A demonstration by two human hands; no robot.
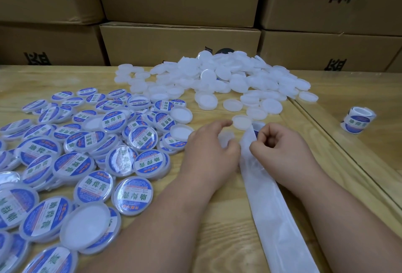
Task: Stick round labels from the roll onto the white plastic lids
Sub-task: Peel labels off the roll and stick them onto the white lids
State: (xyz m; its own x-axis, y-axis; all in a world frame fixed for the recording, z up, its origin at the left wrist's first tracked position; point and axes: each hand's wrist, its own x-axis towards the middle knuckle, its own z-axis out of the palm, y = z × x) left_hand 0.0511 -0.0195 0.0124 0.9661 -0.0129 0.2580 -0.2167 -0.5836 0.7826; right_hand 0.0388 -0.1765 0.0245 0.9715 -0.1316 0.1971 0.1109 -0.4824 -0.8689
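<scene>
A: Nearest the camera, a strip of white backing paper [269, 203] runs along the wooden bench [228, 218] between the two forearms, up toward the hands.

B: And the hands?

A: The right hand [280, 146] has its fingers curled and pinches the far end of that strip, where a bit of a blue label [256, 133] shows at the fingertips. The left hand [211, 153] sits just beside it, fingers bent around a plain white lid [226, 137] that is mostly hidden under the hand; its forefinger points out toward another plain lid [242, 122] lying just past it.

B: Where are the other lids?

A: The pile of unlabelled white lids [217, 76] is heaped at the far middle of the bench, in front of stacked cardboard boxes [180, 39]. The labelled lids [87, 153], blue and white with printed characters, spread over the left side, many overlapping; a few plain lids lie among them.

B: The roll?

A: A small roll of labels [357, 121] stands well apart to the right, beyond a seam in the bench.
</scene>
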